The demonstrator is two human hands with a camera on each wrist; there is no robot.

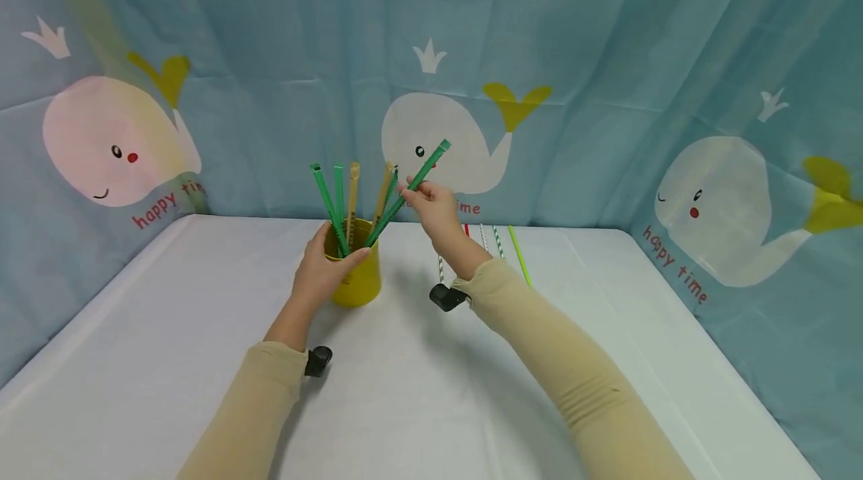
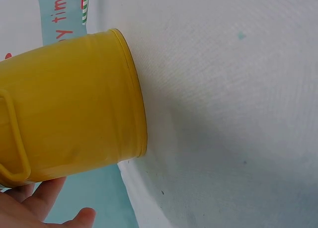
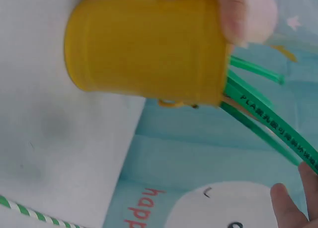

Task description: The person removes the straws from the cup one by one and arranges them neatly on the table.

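A small yellow metal bucket (image 1: pixel 357 289) stands on the white table, holding several green and tan wrapped straws (image 1: pixel 353 199). My left hand (image 1: pixel 319 268) grips it at the rim, thumb across the near side. In the left wrist view the bucket (image 2: pixel 74 104) fills the left part, with my fingers below it. My right hand (image 1: pixel 434 210) pinches a green wrapped straw (image 1: pixel 431 159) that leans right, its lower end at the bucket's rim. Printed lettering shows on a green wrapper (image 3: pixel 271 119) in the right wrist view.
Several loose straws lie toward the table's back, among them a lime green straw (image 1: pixel 520 255) and a green-striped straw (image 1: pixel 498 242). A blue curtain (image 1: pixel 593 31) with whale prints hangs behind the table (image 1: pixel 404 390) and along both sides.
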